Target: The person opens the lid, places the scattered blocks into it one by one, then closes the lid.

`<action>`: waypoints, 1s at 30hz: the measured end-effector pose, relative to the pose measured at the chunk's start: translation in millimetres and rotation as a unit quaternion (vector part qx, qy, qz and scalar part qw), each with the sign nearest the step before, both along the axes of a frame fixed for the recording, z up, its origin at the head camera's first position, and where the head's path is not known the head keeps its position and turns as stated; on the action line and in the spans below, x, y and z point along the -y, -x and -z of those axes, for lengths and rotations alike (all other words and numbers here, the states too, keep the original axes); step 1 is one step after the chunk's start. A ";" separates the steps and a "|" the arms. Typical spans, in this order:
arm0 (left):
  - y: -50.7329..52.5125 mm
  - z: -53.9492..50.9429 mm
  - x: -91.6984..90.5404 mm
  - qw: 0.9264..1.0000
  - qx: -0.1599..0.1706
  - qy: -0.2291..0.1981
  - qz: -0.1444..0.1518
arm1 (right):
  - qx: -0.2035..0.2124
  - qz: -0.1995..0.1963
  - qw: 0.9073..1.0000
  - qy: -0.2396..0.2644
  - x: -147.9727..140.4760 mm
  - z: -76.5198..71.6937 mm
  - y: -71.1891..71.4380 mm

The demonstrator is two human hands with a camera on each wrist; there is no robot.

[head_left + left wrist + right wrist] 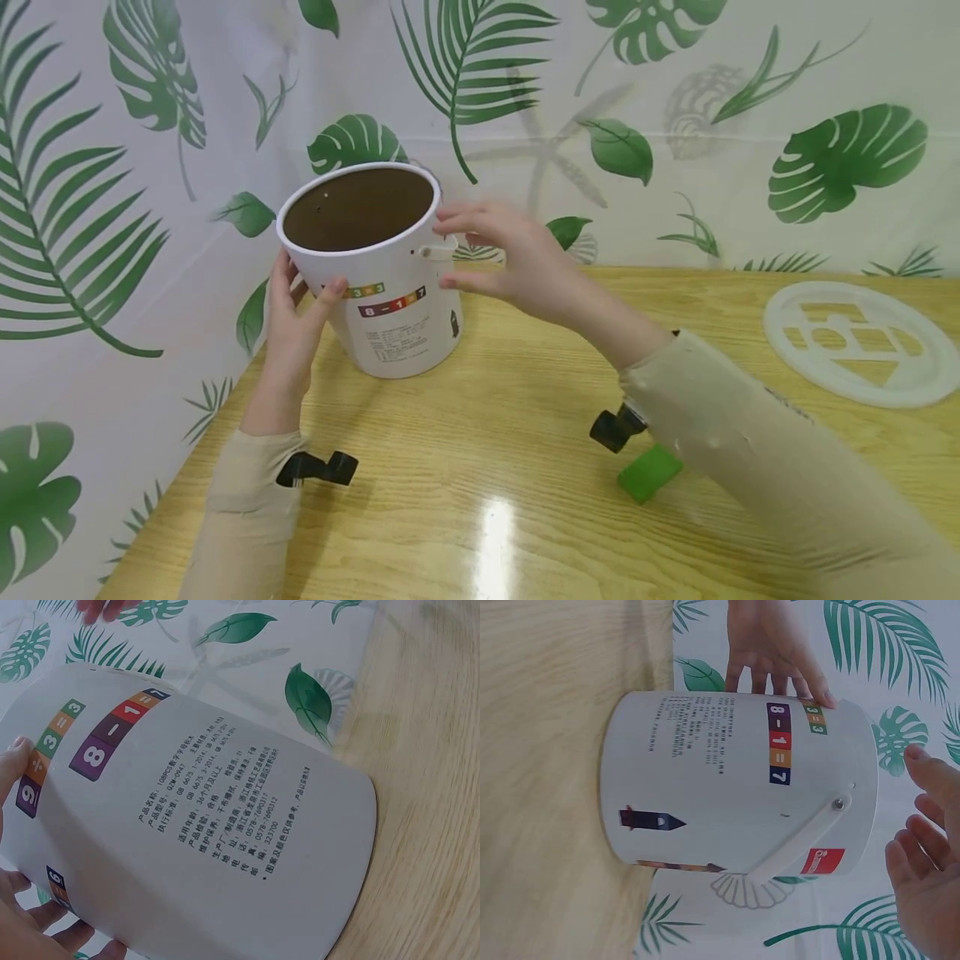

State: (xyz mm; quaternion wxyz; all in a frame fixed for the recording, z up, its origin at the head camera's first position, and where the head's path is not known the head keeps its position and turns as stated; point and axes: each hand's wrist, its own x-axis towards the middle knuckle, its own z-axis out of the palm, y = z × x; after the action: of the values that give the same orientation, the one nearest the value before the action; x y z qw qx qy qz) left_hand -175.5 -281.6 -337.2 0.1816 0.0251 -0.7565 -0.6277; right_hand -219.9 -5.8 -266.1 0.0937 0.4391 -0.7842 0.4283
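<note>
A white bucket (405, 337) with a brown inside and printed number sums stands at the back left of the table. My left hand (291, 337) grips its left side, the thumb on the printed front and the fingers spread around the wall, as the left wrist view also shows. By the right side of the rim is my right hand (525, 262), fingers loosely bent. The right wrist view shows a gap between that hand (930, 862) and the bucket (720, 787). A white carrying handle (802, 834) hangs down the bucket's side. The bottom inside the bucket is too dark to make out.
A white round disc (780, 333) with shaped cut-outs lies at the right of the wooden table (450, 467). Below my right forearm lies a green block (649, 473). Leaf-patterned cloth (555, 50) hangs behind and along the left. Each sleeve carries a black camera mount.
</note>
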 end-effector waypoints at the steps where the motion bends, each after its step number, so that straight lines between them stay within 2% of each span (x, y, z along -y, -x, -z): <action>1: -0.1 0.4 1.0 1.000 -0.001 0.000 -0.001 | 0.005 -0.001 1.000 0.004 -5.0 4.5 -2.7; 9: -0.6 2.1 6.2 1.000 -0.001 -0.001 -0.007 | 0.034 -0.013 0.999 0.018 -38.0 43.1 -15.4; 13: 1.5 2.5 6.0 1.000 0.000 -0.002 -0.006 | 0.044 -0.008 0.999 0.001 -58.0 56.0 -20.8; 20: 4.7 3.0 4.2 1.000 0.000 0.003 0.000 | 0.064 0.010 0.997 -0.043 -102.2 73.4 -32.3; 26: 3.4 2.0 2.3 1.000 0.005 0.009 -0.005 | 0.079 0.020 0.994 -0.078 -138.5 83.9 -40.8; 30: 2.2 1.9 2.2 1.000 0.001 0.005 -0.004 | 0.077 0.003 0.991 -0.111 -157.3 90.6 -44.4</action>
State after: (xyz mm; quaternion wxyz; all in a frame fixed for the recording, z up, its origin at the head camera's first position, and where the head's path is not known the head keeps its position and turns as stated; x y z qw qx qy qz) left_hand -177.7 -283.8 -339.1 0.1834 0.0275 -0.7599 -0.6230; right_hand -175.5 151.5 -356.7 -0.0150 0.4099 -0.8331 0.3710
